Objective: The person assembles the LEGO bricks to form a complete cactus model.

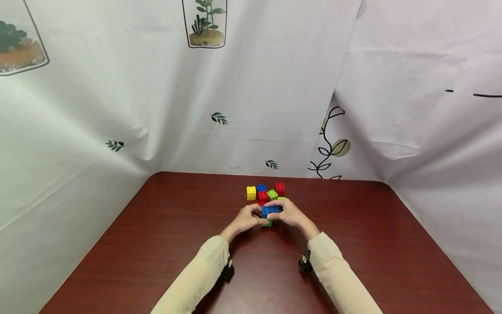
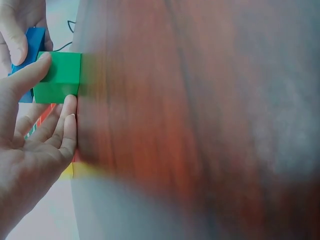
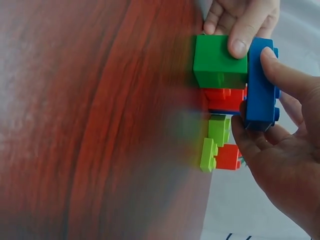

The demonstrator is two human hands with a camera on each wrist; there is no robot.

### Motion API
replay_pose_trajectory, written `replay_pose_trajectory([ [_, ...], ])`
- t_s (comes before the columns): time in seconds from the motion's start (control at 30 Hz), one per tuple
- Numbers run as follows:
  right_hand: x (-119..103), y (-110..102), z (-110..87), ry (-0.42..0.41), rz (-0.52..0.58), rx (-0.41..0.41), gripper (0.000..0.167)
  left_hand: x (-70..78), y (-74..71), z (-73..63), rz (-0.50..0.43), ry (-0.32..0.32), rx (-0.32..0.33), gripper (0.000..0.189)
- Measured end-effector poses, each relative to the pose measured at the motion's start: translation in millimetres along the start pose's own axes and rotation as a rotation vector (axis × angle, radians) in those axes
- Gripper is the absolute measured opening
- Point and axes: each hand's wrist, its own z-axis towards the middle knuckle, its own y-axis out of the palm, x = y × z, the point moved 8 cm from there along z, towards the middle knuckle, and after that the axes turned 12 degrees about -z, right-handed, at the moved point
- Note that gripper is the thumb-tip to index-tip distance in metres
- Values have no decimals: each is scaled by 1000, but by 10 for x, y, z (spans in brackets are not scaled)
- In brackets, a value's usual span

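Observation:
My left hand (image 1: 246, 219) pinches a green toy building block (image 2: 62, 75), its thumb on the near face. In my right hand (image 1: 293, 214) is a longer blue building brick (image 3: 260, 85) with studs, gripped between thumb and fingers. The blue brick lies across the top of the green block, studs up, and sticks out past it to the right. Both hands meet over the table in front of the other blocks. In the right wrist view, the left thumb lies on the green block right beside the blue brick.
Several loose blocks stand just behind the hands: a yellow block (image 1: 251, 193), a blue block (image 1: 261, 188), red ones such as the red block (image 1: 280, 188), and a lime block (image 1: 272, 194). The dark red wooden table (image 1: 176, 244) reaches back to a white printed cloth (image 1: 274, 87).

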Motion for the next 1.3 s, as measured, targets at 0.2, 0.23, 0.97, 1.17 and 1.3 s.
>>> replay_pose_trajectory([
  [0.2,-15,-4,16,8,-8,-9,32,-5,-5,10,4,9,-1,26],
  [0.23,-17,-3,17,7,-9,-13,32,-6,-7,10,9,10,-1,26],
  [0.97,57,0,27,64,90,-17,33,-14,44,29,0,20,-39,27],
  [1.17,50,28,39,47,142,37,35,-19,2,62,18,42,-26,27],
  [1.3,85,78,39,83,159,57,36,-79,-36,79,-3,24,-29,27],
])
